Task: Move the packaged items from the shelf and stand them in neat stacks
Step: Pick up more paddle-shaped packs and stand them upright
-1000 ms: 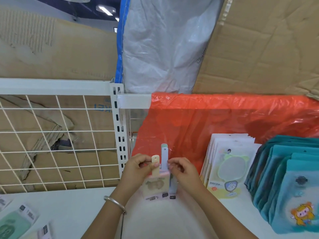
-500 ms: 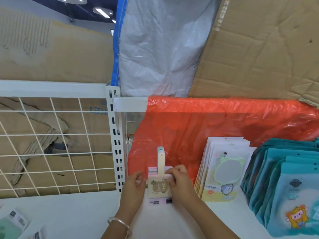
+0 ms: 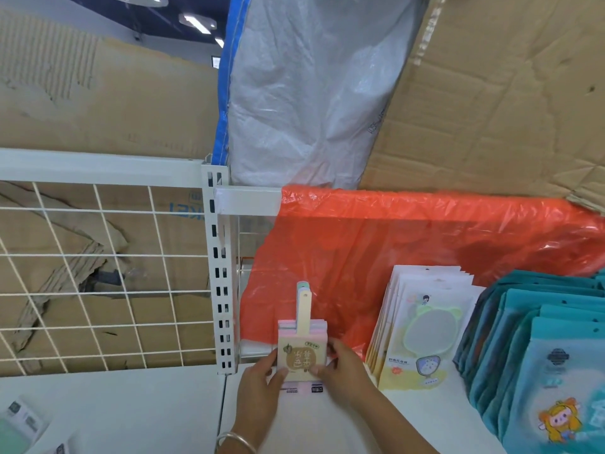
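Silver bangle (image 3: 235, 442): sits on the left wrist at the near edge of view.
Green-and-white loose packets (image 3: 19, 427): lie flat at the near left of the white shelf board (image 3: 131, 414), well apart from both hands. They look not yet stood up.
Left hand (image 3: 258, 385): its fingers curl round the left edge of the bundle of cream, pink and green paddle-shaped card packs (image 3: 302, 355), gripping it low down.
Right hand (image 3: 343, 368): grips the bundle's right edge, thumb laid on the cream front.
Bundle: stands on its short end on the board with the handles pointing up. Whether it touches the sheet behind cannot be told.
Change: a second ago the packs were nearer, their handles splayed apart, and both hands pinched up by the handles. Now the handles line up one behind another, the bundle sits farther back, and the hands have dropped to its sides.
Meaning: the squaring-up looks about finished. What probably remains is letting go without the narrow-based bundle toppling.
White flat packs printed with a green mirror (image 3: 422, 329): lean in a neat stack just right of the bundle.
Teal printed pouches (image 3: 540, 355): lean in rows at the far right.
Red plastic sheet (image 3: 409, 240): hangs behind all three stacks.
White wire grid panel (image 3: 98, 273): closes the far left, with brown cardboard behind it.
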Demonstrator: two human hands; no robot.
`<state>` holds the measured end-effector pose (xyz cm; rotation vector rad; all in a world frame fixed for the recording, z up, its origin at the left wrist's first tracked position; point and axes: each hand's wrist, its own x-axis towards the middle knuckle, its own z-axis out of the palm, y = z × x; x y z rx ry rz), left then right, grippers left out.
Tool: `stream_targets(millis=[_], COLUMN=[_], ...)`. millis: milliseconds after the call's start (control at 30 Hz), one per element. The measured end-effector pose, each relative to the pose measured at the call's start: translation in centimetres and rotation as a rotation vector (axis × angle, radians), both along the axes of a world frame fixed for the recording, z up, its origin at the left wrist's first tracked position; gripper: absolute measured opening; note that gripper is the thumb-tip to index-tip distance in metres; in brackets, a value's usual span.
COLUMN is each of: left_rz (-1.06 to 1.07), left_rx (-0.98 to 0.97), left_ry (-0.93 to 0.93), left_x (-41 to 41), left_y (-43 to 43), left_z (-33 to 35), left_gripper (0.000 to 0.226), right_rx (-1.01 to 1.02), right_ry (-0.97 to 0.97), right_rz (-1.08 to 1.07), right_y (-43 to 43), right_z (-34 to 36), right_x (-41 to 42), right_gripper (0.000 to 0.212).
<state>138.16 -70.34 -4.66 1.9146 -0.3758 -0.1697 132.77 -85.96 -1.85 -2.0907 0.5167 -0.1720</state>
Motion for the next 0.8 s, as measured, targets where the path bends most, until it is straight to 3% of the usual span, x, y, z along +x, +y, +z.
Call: stream_targets(millis=[267,633,800], left_rz=[0.014,0.061,0.026], left_rx=[-0.087,-0.089,-0.092], left_ry=[-0.009,0.099,0.103], left_x=[0.0,-0.9,-2.2], left_y=[0.4,1.5,3.9], left_z=[0.1,0.5,1.6], left_gripper=[0.039,0.045,0.036], right_rx=[-0.072,-0.144,-0.218], right_ry=[-0.019,0.035,-0.095], right_rz=[-0.044,-0.183,-0.35], right_y=[-0.1,1.3,3.3], right_z=[-0.9,-1.1,-0.4], right_x=[0.4,-1.2,-2.7], right_gripper=[0.045,0.065,0.044])
